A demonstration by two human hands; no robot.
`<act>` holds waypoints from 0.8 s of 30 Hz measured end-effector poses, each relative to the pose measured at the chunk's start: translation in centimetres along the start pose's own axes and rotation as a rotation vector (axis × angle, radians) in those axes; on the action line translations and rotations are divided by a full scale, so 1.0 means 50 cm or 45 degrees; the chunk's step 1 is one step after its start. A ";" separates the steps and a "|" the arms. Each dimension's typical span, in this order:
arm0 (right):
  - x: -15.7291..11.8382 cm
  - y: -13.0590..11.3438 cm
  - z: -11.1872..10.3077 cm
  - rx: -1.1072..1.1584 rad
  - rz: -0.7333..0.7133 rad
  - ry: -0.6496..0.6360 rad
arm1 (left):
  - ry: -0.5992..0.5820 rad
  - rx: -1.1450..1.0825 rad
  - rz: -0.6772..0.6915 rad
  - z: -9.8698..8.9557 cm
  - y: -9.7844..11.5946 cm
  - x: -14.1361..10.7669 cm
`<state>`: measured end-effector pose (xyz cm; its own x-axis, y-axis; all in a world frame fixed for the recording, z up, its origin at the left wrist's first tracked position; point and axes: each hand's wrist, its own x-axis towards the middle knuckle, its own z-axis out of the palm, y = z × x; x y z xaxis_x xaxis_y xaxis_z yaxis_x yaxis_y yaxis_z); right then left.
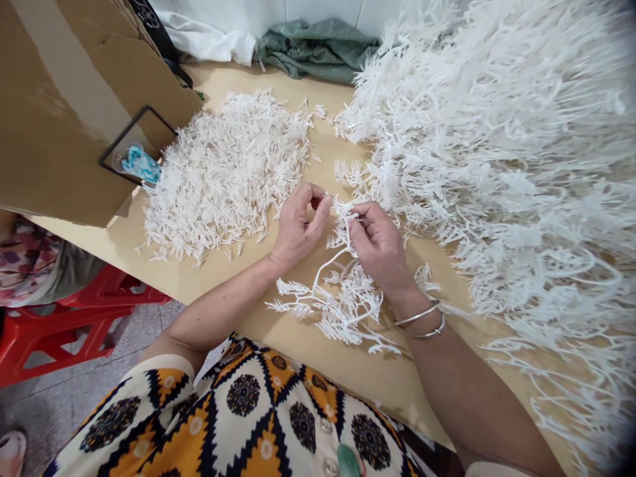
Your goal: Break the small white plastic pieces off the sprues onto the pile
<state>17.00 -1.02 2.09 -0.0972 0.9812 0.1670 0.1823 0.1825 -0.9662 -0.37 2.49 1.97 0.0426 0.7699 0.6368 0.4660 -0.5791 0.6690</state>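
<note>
At the middle of the table, my right hand point(378, 244) pinches a white plastic branch point(342, 230) with fine, needle-like leaves. My left hand point(303, 220) is just left of it, thumb and forefinger pressed together on a small white plastic tip; whether that tip is joined to the branch is hard to see. Below both hands, more branched white stems point(348, 301) lie on the table close to my body. A silver bangle point(422, 317) circles my right wrist.
Small white plastic sprigs point(233, 165) are heaped at left. A far larger mass of white branches point(517, 146) covers the right side. A cardboard box point(64, 112) with a black wire frame point(134, 122) stands at left. Dark green cloth point(318, 50) lies behind; red stools point(64, 328) stand beside the table.
</note>
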 end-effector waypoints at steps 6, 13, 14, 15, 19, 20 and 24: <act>0.006 -0.012 0.001 0.135 0.009 -0.058 | 0.157 0.079 0.074 0.021 0.009 -0.004; 0.002 0.011 0.003 0.197 0.039 0.129 | -0.062 -0.075 -0.056 0.008 -0.011 -0.003; 0.003 0.013 0.003 0.142 0.009 0.191 | -0.047 -0.099 -0.085 0.005 -0.011 -0.003; 0.004 0.013 0.002 0.076 -0.028 0.246 | -0.016 -0.112 -0.090 0.003 -0.010 -0.003; 0.007 0.013 -0.002 -0.170 -0.199 0.347 | 0.023 -0.036 0.045 -0.005 0.001 0.000; 0.007 0.013 -0.004 -0.227 -0.235 0.340 | -0.013 -0.006 0.081 -0.006 0.003 0.001; 0.006 0.012 -0.007 -0.361 -0.280 0.268 | -0.165 0.058 0.156 -0.010 0.004 0.005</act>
<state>17.40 -0.60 1.63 0.0325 0.9030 0.4284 0.4449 0.3707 -0.8152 -0.70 2.46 2.47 0.2136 0.7244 0.6555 0.4898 -0.6600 0.5697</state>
